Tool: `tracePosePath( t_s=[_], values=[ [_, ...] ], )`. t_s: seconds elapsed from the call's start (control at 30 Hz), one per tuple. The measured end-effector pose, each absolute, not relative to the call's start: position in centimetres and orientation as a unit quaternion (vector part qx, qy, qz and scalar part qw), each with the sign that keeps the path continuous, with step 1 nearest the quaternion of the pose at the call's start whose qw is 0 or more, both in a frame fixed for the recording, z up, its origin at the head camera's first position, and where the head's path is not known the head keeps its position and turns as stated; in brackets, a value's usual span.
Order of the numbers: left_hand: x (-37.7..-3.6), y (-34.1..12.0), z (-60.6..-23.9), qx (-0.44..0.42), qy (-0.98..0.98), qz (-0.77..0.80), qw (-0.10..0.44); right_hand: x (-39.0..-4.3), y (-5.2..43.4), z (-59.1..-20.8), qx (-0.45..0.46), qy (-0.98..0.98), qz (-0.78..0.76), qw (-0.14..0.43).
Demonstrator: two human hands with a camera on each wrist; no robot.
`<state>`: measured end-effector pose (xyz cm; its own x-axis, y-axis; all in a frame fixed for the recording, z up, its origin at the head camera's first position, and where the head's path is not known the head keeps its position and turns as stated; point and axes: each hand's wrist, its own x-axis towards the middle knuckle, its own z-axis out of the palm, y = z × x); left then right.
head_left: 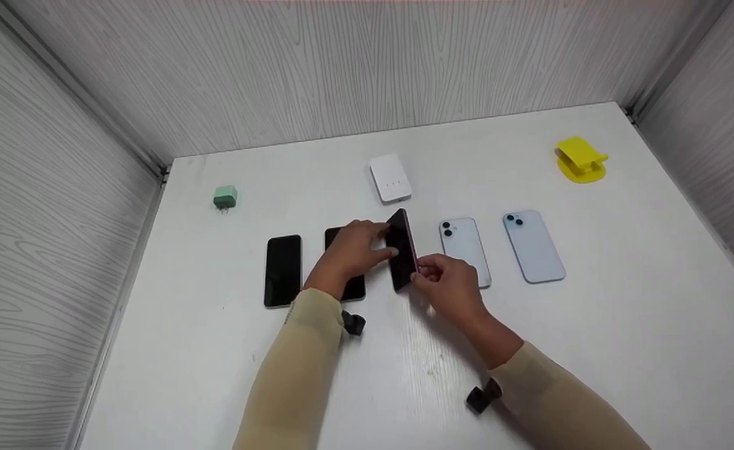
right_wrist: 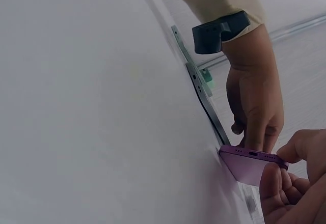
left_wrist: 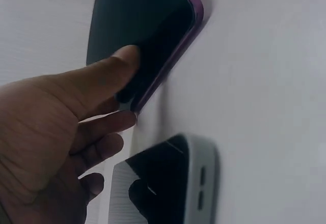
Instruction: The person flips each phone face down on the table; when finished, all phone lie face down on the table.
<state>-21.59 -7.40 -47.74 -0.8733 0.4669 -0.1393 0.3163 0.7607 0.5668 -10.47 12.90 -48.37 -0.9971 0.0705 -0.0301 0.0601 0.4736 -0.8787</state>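
Observation:
A purple-edged smartphone stands tilted on its long edge at the middle of the table, dark screen facing left. My left hand pinches it, thumb on the screen, as the left wrist view shows; some of the fingers pass behind it. With thumb and fingers, my right hand holds its near lower corner; the purple back shows in the right wrist view. Beneath my left hand lies a screen-up phone, partly covered. A pale blue phone lies face down, partly behind my right hand.
Another black-screened phone lies at the left, and a second pale blue phone at the right. Farther back are a green plug adapter, a white box-shaped device and a yellow stand. Panels enclose the table.

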Motion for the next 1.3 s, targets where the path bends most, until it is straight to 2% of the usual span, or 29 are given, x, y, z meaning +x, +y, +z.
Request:
tracePosePath(
  t_s=[0.17, 0.6, 0.7, 0.87, 1.03, 1.3],
  values=[
    [-21.8, -6.1, -48.0, 0.161, 0.916, 0.35, 0.116, -10.1, 12.5, -48.4, -0.022, -0.869, 0.493, 0.038],
    [-22.1, -4.5, -47.7, 0.077, 0.89, 0.442, 0.085, -9.6, 11.9, -48.1, 0.021, -0.888, 0.455, 0.07],
    [-22.3, -4.9, -47.7, 0.073, 0.884, 0.454, 0.088, -9.6, 11.8, -48.3, 0.026, -0.884, 0.463, 0.057],
    [-22.5, -6.0, -47.4, 0.087, 0.877, 0.46, 0.106, -9.6, 11.7, -48.5, 0.028, -0.867, 0.497, -0.003],
    [-22.7, -7.6, -47.1, 0.111, 0.87, 0.458, 0.143, -9.7, 11.6, -48.6, 0.021, -0.881, 0.47, -0.052],
    [-23.2, -9.9, -46.9, 0.177, 0.828, 0.485, 0.216, -9.7, 11.3, -48.3, 0.012, -0.898, 0.435, -0.064]
  ],
)
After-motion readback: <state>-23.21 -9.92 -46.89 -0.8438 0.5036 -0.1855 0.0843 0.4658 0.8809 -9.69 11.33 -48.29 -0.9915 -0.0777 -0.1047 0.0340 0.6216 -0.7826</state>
